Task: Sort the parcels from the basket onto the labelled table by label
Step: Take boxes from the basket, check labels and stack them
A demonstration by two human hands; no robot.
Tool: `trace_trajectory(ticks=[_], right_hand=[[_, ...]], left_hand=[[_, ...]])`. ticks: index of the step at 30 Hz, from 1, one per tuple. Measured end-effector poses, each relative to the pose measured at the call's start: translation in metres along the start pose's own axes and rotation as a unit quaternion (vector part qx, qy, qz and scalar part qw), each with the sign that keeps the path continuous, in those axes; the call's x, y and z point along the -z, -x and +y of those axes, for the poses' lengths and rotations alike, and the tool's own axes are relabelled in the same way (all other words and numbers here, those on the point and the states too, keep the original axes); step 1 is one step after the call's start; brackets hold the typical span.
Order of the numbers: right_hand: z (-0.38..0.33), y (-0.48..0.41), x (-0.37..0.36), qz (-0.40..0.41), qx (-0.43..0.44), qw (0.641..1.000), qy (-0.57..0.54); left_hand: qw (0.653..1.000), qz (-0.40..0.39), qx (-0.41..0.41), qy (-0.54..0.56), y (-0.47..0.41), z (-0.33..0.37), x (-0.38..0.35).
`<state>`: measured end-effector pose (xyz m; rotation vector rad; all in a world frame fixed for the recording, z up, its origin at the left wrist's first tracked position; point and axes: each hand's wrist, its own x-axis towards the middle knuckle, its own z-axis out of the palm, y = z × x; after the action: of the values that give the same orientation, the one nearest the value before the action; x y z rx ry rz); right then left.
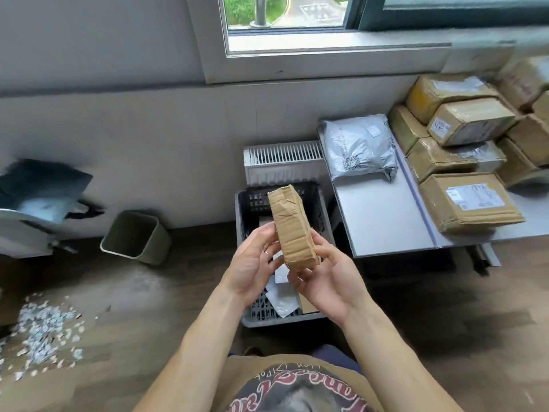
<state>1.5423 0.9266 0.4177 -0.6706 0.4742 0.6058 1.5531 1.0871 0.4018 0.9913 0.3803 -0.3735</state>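
A small brown taped cardboard parcel (292,226) is held upright over the grey basket (282,319). My left hand (254,263) grips its left side and my right hand (325,278) grips its lower right end. Its label is not visible from here. Inside the basket lie white mailers (282,295) and part of a brown box, mostly hidden by my hands. The white table (383,221) stands to the right, split by a strip. A grey poly mailer (359,145) lies in its left section. Several brown boxes (469,200) fill the right section.
A green waste bin (136,236) stands on the floor at the left by the wall. Torn paper scraps (44,325) litter the floor at the far left. A white radiator (283,162) sits behind the basket under the window.
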Motion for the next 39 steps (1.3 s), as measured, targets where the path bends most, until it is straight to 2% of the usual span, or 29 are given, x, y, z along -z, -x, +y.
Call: trace_trajectory(ticks=[5,9,11,15,21,26,30,32,35,36,39], right_hand=[[0.051,0.029,-0.011,-0.057,-0.07,0.992,-0.084],[0.078,0.044,-0.011,-0.103,-0.076,0.984,-0.122],[0.087,0.047,-0.015,-0.089,-0.073,0.989,-0.097],[0.095,0.047,-0.032,-0.005,-0.042,0.999,-0.022],[0.094,0.04,-0.038,0.008,-0.021,1.0,0.007],[0.1,0.037,-0.04,-0.019,0.017,0.993,0.113],[0.097,0.033,-0.037,0.059,0.049,0.977,0.2],[0.089,0.034,-0.036,0.111,0.073,0.933,0.336],[0.075,0.039,-0.031,0.182,0.12,0.794,0.568],[0.07,0.04,-0.03,0.186,0.132,0.755,0.615],[0.063,0.043,-0.034,0.146,0.163,0.647,0.73]], left_hand=[[0.996,-0.067,0.056,0.027,0.033,-0.01,0.015],[0.992,-0.114,0.039,0.023,0.052,-0.006,0.028],[0.994,-0.104,0.014,-0.008,0.057,0.0,0.034],[0.996,-0.08,-0.03,-0.03,0.062,0.013,0.043],[0.993,0.014,-0.095,-0.07,0.064,0.025,0.055],[0.993,0.04,-0.086,-0.068,0.06,0.024,0.062],[0.995,0.042,-0.07,-0.059,0.052,0.017,0.07],[0.986,0.065,-0.078,-0.134,0.049,0.017,0.079],[0.928,0.07,-0.121,-0.345,0.049,0.02,0.096],[0.911,0.052,-0.131,-0.388,0.05,0.021,0.1],[0.889,-0.015,-0.116,-0.442,0.063,0.021,0.109]])
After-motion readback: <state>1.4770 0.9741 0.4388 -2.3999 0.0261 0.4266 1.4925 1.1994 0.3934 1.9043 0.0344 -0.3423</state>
